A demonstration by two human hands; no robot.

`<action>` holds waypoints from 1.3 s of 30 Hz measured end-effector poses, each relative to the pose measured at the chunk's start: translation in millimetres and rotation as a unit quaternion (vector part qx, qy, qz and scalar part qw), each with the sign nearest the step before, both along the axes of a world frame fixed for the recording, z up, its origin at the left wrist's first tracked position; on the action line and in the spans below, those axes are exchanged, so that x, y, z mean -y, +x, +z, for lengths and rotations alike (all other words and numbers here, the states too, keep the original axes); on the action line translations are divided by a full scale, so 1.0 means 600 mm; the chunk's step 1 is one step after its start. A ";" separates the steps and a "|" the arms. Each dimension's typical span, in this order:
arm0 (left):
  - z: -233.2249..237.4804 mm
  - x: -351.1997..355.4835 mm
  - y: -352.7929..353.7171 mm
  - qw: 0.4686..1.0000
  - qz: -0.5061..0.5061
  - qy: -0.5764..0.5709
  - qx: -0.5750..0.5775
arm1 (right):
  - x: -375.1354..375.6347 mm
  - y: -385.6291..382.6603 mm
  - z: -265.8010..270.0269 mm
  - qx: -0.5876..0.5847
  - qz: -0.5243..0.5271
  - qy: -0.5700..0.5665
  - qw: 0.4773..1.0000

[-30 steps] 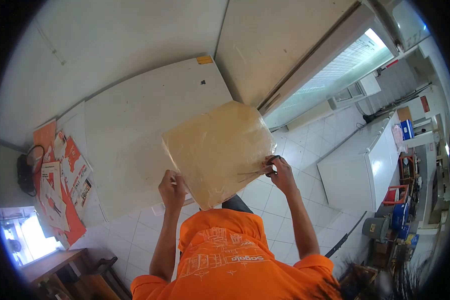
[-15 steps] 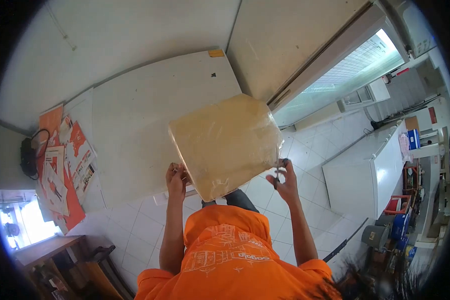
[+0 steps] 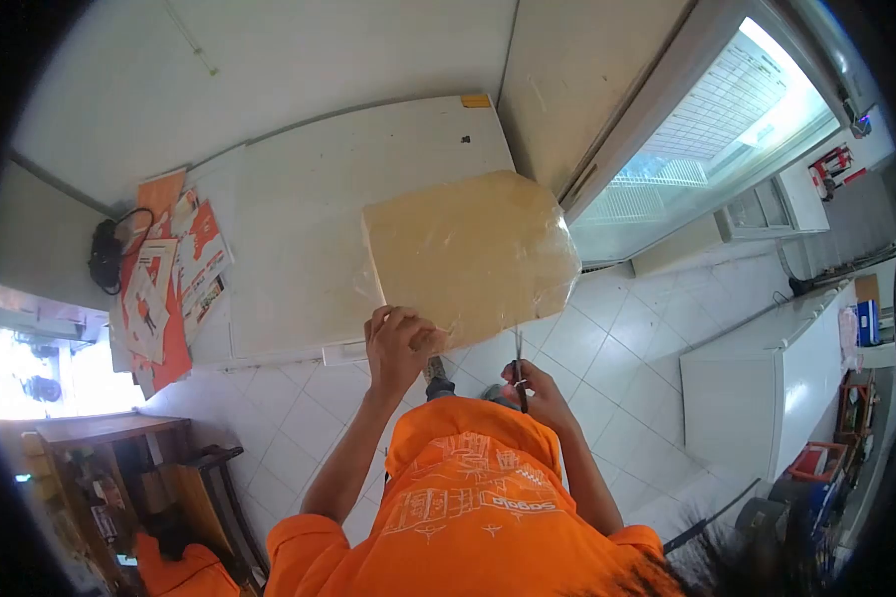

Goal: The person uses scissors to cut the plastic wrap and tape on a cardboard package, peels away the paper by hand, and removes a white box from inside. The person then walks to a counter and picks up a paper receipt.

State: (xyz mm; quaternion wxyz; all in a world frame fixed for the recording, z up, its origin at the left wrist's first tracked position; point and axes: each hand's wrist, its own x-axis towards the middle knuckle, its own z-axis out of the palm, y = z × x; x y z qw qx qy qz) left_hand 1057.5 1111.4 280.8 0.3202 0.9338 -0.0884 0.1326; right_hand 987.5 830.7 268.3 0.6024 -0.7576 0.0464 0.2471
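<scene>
A flat, tan, cardboard-like sheet [image 3: 473, 249] in shiny clear plastic lies over the right part of the white tabletop, its near edge jutting out toward me. My left hand [image 3: 398, 348] is closed on the sheet's near left corner, fingers on top, with loose plastic bulging beside them. In my right hand [image 3: 540, 394] is a pair of scissors [image 3: 519, 370] with dark handles. The blades point away from me, their tips right at the sheet's near edge, and the fingers are wrapped round the handles.
Orange and white printed papers [image 3: 174, 289] and a black corded object [image 3: 110, 254] lie at the table's left end. A glass-door fridge [image 3: 707, 149] stands at the right, a white chest-like cabinet [image 3: 737, 398] beyond the tiled floor. Wooden furniture [image 3: 119, 433] is at the lower left.
My right hand has come down and left with the scissors, from the sheet's right corner to its near edge. My left hand now reaches further over the near left corner. The view has shifted.
</scene>
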 end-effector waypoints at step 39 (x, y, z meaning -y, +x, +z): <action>-0.081 -0.064 -0.047 0.984 -0.074 -0.093 0.134 | -0.191 -0.080 -0.125 0.193 -0.104 -0.200 0.955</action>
